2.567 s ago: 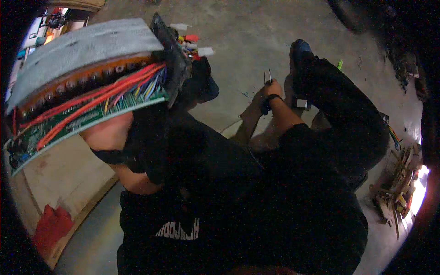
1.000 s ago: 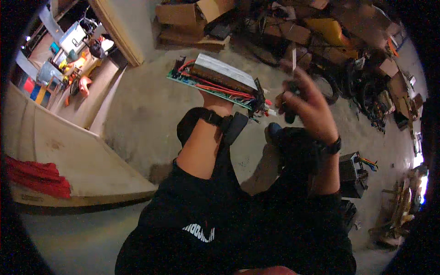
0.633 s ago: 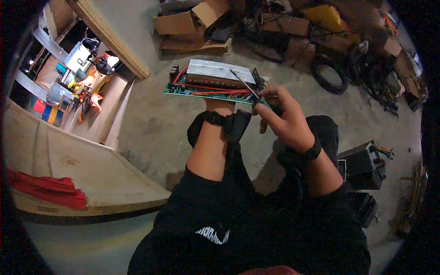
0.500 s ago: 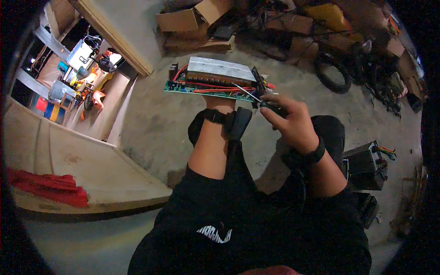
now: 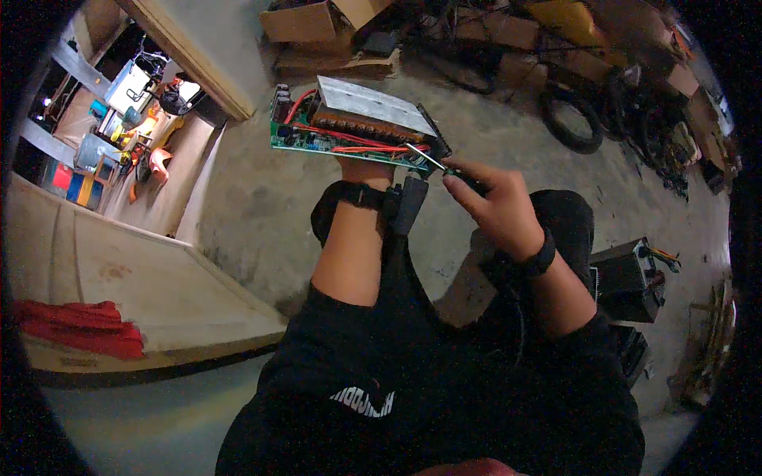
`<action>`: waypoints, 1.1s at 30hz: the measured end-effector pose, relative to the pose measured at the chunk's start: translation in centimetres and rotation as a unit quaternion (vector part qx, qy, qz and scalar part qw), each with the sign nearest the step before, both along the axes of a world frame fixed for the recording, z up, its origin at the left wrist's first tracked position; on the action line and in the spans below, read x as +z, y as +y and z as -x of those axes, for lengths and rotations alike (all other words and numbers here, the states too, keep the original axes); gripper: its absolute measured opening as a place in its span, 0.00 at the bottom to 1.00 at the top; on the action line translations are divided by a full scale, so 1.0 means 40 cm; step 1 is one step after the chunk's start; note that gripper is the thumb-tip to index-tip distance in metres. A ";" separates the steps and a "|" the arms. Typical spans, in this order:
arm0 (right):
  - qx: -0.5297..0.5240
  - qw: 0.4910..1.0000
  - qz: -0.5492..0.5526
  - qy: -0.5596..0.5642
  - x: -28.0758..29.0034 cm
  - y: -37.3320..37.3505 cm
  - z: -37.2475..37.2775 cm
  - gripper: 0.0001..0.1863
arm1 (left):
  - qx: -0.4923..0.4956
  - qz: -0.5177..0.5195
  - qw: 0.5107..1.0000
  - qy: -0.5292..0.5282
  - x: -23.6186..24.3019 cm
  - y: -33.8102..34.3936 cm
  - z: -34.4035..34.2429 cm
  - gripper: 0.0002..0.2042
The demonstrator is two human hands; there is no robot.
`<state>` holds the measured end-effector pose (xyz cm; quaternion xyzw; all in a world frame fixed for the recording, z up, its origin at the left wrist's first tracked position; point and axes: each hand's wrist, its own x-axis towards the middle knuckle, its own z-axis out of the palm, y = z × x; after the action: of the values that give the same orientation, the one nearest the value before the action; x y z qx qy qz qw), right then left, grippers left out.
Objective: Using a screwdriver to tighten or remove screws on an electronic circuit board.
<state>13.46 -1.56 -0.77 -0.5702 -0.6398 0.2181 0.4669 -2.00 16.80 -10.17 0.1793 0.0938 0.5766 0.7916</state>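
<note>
Over the concrete floor (image 5: 242, 202), seen from the head view, a circuit board (image 5: 295, 136) is held up in front of the person, with a ribbed metal block (image 5: 367, 103) and red wires (image 5: 361, 143) on its upper side. Its long axis runs left to right, the right end slightly lower and bearing a dark plate (image 5: 433, 128). The left hand (image 5: 365, 168) supports the board from underneath; its fingers are hidden, so whether they are clamped cannot be told. The right hand (image 5: 504, 202) has its fingers closed on a screwdriver (image 5: 426, 155), its shaft angled up and left, tip over the red wires near the right end. Contact at the tip cannot be confirmed. The handle is largely covered by the fingers. A dark object (image 5: 408, 208) beside the left wrist is hard to identify. Cardboard boxes (image 5: 298, 22) are cut off at the upper edge
</note>
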 end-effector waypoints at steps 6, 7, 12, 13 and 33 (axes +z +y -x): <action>-0.006 1.000 0.016 -0.010 0.012 0.018 0.009 0.16 | -0.070 -0.165 0.984 0.020 -0.014 0.058 0.045 0.28; -0.009 0.999 0.030 -0.008 0.012 0.016 0.008 0.16 | -0.050 -0.113 0.992 0.020 -0.016 0.046 0.031 0.29; -0.013 0.998 0.066 0.006 0.022 0.012 0.002 0.16 | -0.001 -0.020 0.999 0.029 -0.010 0.020 0.013 0.29; -0.013 0.996 0.083 0.016 0.025 0.012 0.004 0.16 | 0.000 -0.025 0.999 0.037 -0.010 0.021 0.016 0.29; 0.125 0.826 0.379 0.399 0.041 0.033 -0.025 0.15 | 0.276 -0.477 0.447 0.705 0.002 -0.004 0.000 0.16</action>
<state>14.47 -0.24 0.88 -0.4810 -0.3305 0.7082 0.3972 -2.01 16.65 -10.10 0.8380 0.3746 0.3944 0.0428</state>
